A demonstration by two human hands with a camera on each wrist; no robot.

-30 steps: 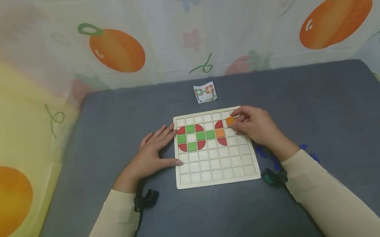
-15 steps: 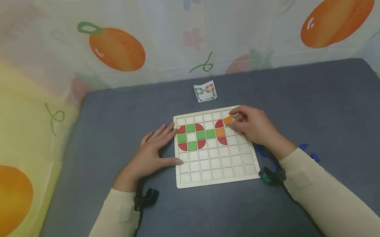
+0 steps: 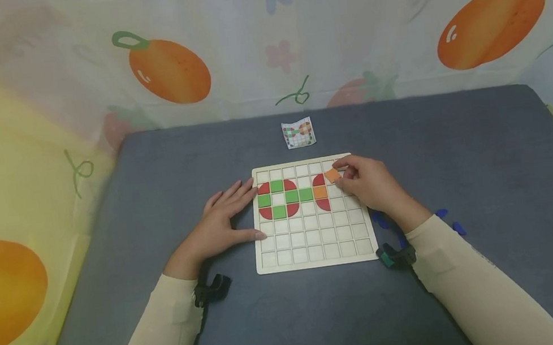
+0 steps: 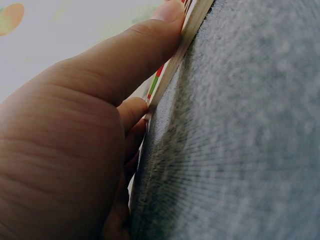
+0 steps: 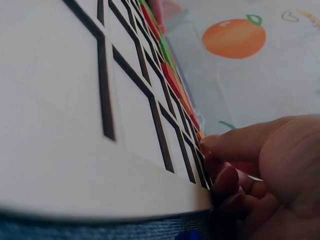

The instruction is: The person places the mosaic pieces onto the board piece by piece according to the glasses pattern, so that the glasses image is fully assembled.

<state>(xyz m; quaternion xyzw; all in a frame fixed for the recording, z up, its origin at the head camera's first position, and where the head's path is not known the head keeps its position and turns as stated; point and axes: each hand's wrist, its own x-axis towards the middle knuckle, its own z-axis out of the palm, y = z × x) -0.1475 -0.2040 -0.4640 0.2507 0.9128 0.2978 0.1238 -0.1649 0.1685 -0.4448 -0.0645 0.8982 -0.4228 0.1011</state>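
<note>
Hands [image 3: 221,224] [image 3: 376,183] at opposite sides of the board [image 3: 319,238] (left thumb [image 3: 245,236] outstretched)

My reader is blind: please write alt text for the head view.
A right hand pinches an orange tile at a gridded board partly filled with coloured pieces; the left hand touches its edge. A printed card lies beyond.
</note>
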